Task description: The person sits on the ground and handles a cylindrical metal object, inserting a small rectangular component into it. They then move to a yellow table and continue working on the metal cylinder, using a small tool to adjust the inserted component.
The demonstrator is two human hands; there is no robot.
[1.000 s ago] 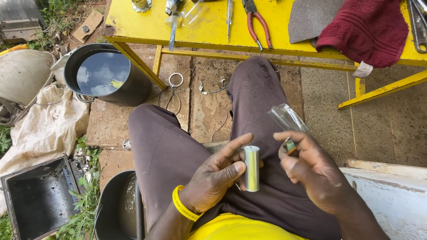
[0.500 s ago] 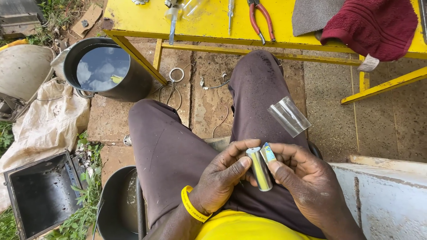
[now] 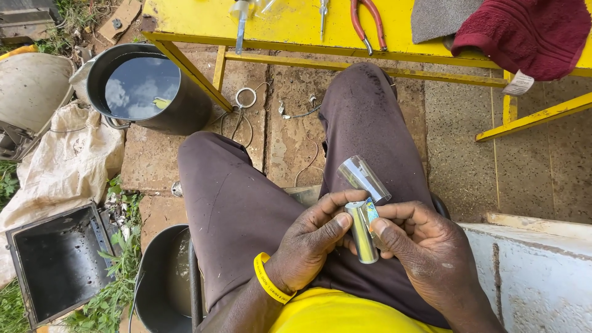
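Over stone paving — both hands now together around metal cylinder.

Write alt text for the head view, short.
Seated person's left hand and right hand together hold a small silver metal cylinder over their lap, a clear plastic sleeve sticking up behind it. Ahead, a yellow workbench with pliers and a water-filled black bucket.

The small cylinder looks like polished metal, smooth and glossy. The sleeve beside it appears thin, clear and shiny, like plastic film. The table is yellow-painted metal, scuffed. The towel is dark red, nubbly cloth. The black bucket holds mirror-like water. The paving is rough, stained stone.
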